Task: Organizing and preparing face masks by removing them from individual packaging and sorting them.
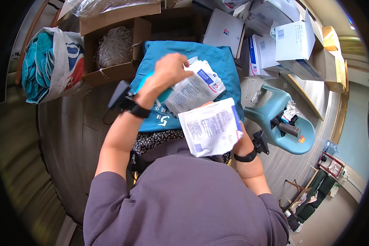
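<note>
Our left hand curls its fingers above the white pouches on the teal fabric, its grip unclear; our right hand, partly hidden, grasps a printed packet near the fabric's lower edge.

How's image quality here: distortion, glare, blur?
Head view: black fisheye rim, floor lines bowing at left; head view: bright reflections on the clear plastic, top left; head view: left hand looks slightly soft, possibly motion blur.
</note>
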A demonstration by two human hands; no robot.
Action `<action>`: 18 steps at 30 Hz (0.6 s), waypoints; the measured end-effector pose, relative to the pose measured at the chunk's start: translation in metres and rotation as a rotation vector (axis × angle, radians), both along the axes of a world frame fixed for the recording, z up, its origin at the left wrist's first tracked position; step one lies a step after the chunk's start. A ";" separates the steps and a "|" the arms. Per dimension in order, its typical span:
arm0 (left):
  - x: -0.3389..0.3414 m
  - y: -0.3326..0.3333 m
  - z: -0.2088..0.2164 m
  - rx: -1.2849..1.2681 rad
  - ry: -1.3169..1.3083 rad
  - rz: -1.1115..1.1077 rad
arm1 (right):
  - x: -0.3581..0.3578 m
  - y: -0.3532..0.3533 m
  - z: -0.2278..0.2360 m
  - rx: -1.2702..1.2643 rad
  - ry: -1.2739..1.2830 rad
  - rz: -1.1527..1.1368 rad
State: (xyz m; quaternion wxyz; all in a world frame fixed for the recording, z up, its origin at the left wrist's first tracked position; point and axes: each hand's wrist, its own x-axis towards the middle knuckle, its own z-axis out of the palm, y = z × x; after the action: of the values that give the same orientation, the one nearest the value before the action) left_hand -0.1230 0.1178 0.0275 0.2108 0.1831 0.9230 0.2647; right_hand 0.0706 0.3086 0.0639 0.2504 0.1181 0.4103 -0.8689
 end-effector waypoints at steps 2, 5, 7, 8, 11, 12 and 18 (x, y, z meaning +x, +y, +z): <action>0.014 0.021 -0.010 -0.054 -0.029 -0.001 | -0.001 0.003 0.002 0.427 0.328 0.093; 0.027 0.029 -0.020 0.063 -0.012 0.059 | -0.034 -0.001 0.007 1.342 0.761 0.316; 0.030 0.028 -0.010 0.207 -0.045 0.099 | -0.050 0.000 0.007 1.598 0.850 0.241; 0.033 0.028 -0.003 0.290 -0.025 0.081 | -0.053 0.005 0.003 1.592 0.888 0.099; 0.039 0.027 0.024 0.518 0.041 -0.015 | -0.067 0.011 0.027 1.542 0.725 -0.286; 0.040 0.028 0.033 0.582 0.064 -0.075 | -0.072 0.012 0.034 1.526 0.685 -0.332; 0.048 0.032 0.048 0.642 0.066 -0.240 | -0.066 0.019 0.027 1.165 0.495 -0.213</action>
State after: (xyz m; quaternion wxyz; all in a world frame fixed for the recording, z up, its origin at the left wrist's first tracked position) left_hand -0.0745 0.1494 0.0758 0.1423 0.3558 0.7709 0.5087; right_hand 0.0050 0.3274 0.0907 -0.0447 0.0707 0.8468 -0.5253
